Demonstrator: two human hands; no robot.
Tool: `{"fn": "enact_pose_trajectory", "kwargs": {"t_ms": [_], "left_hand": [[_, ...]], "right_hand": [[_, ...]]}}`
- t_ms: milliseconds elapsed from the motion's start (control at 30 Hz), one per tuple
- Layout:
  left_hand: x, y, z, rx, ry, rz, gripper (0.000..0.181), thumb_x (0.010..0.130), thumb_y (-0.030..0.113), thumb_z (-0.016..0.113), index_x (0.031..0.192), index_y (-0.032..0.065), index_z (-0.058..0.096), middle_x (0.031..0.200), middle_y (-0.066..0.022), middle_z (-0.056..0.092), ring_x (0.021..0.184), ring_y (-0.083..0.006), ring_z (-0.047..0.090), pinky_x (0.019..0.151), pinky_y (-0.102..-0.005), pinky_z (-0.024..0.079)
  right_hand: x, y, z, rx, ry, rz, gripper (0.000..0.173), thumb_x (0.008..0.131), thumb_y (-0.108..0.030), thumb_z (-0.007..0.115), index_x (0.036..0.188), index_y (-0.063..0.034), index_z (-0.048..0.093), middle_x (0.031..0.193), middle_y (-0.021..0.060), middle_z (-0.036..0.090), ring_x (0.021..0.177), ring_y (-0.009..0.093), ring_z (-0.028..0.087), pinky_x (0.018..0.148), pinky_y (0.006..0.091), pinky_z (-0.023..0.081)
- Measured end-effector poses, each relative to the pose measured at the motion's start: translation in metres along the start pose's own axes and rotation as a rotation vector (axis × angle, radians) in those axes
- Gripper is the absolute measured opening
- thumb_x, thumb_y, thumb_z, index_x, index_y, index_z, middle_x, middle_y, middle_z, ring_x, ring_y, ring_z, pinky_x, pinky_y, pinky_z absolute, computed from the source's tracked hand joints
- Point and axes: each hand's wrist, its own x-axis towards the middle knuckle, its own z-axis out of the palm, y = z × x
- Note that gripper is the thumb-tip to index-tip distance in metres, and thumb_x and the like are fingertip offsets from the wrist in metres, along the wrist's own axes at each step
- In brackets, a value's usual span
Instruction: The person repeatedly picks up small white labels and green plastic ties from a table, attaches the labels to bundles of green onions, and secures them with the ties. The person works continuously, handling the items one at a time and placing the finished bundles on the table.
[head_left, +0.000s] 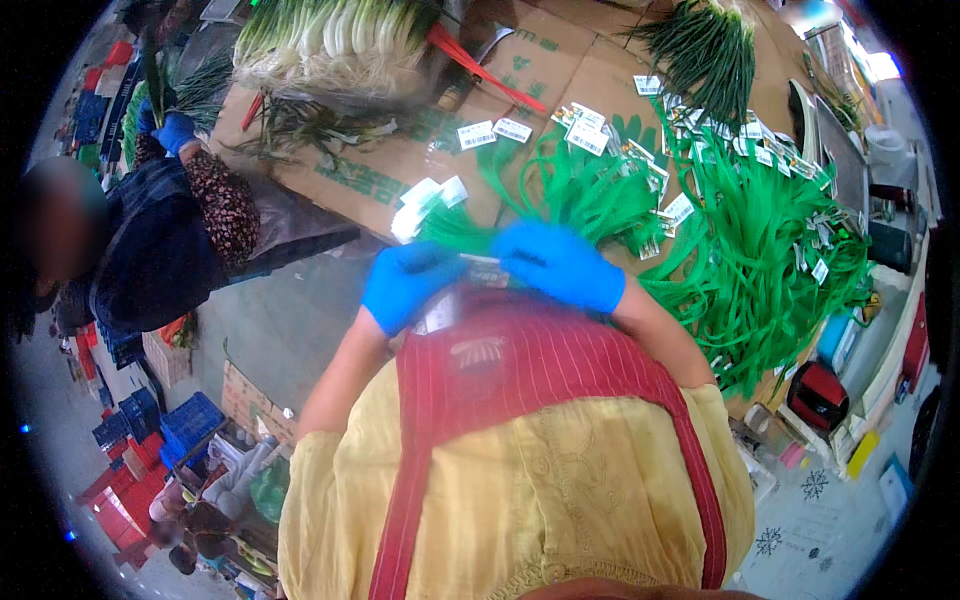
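Note:
My left hand (412, 286), in a blue glove, has its fingers closed at one end of a pale printed strip (486, 271) in front of my apron. At the strip's other end is my right hand (561, 266), also gloved in blue and blurred; its fingertips are hard to make out. A white piece (439, 313) shows below my left hand. Just beyond both hands lies a bundle of green mesh sleeves (454, 227) with white tags (427, 206) at its end. A looser mesh pile (592, 191) spreads past my right hand.
Cardboard (555, 71) covers the table. White-rooted scallions (337, 41) lie at the back, near a red strap (487, 67). Thin green stalks (705, 64) sit back right, above a large mesh heap (772, 255). A co-worker's gloved hand (176, 131) is at left.

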Motion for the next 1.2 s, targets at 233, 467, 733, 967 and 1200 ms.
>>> {"fn": "enact_pose_trajectory", "kwargs": {"t_ms": [233, 467, 733, 967, 1200], "left_hand": [[-0.015, -0.014, -0.008, -0.208, -0.165, 0.156, 0.036, 0.082, 0.016, 0.066, 0.115, 0.0002, 0.060, 0.108, -0.0068, 0.064, 0.097, -0.0139, 0.058, 0.089, -0.0295, 0.045], [-0.041, -0.038, -0.028, -0.338, -0.239, 0.047, 0.034, 0.078, 0.016, 0.069, 0.107, 0.0025, 0.059, 0.106, -0.0078, 0.061, 0.101, -0.0164, 0.057, 0.090, -0.0305, 0.043], [-0.058, -0.028, -0.045, -0.347, -0.095, 0.050, 0.027, 0.079, 0.014, 0.069, 0.102, 0.0022, 0.063, 0.109, -0.0090, 0.059, 0.105, -0.0198, 0.055, 0.094, -0.0327, 0.040], [-0.052, -0.050, -0.030, -0.391, 0.085, 0.215, 0.019, 0.082, 0.009, 0.065, 0.098, 0.0000, 0.066, 0.111, -0.0120, 0.061, 0.104, -0.0213, 0.056, 0.093, -0.0348, 0.041], [-0.021, -0.024, -0.012, -0.336, 0.267, 0.042, 0.017, 0.084, 0.006, 0.063, 0.099, -0.0019, 0.063, 0.096, -0.0100, 0.067, 0.090, -0.0155, 0.061, 0.084, -0.0280, 0.046]], "right_hand": [[-0.001, 0.084, -0.059, -0.155, 0.578, 0.407, 0.024, 0.085, -0.020, 0.060, 0.106, -0.0079, 0.060, 0.092, 0.0105, 0.060, 0.079, 0.028, 0.060, 0.070, 0.0362, 0.048], [0.030, 0.041, -0.024, 0.121, 0.549, 0.432, 0.030, 0.085, -0.025, 0.059, 0.110, -0.0076, 0.060, 0.094, 0.0161, 0.061, 0.087, 0.035, 0.059, 0.078, 0.0410, 0.047], [0.095, 0.096, 0.091, -0.414, 0.041, 0.230, 0.029, 0.087, -0.029, 0.055, 0.106, -0.0086, 0.060, 0.099, 0.0174, 0.060, 0.089, 0.036, 0.059, 0.077, 0.0446, 0.048], [0.087, 0.107, 0.073, 0.011, 0.302, 0.249, 0.023, 0.086, -0.022, 0.056, 0.101, -0.0063, 0.061, 0.091, 0.0170, 0.061, 0.081, 0.033, 0.060, 0.071, 0.0402, 0.048], [0.074, 0.050, 0.035, 0.412, 0.322, 0.288, 0.017, 0.086, -0.017, 0.058, 0.096, -0.0039, 0.061, 0.081, 0.0099, 0.061, 0.072, 0.013, 0.056, 0.067, 0.0300, 0.047]]}}
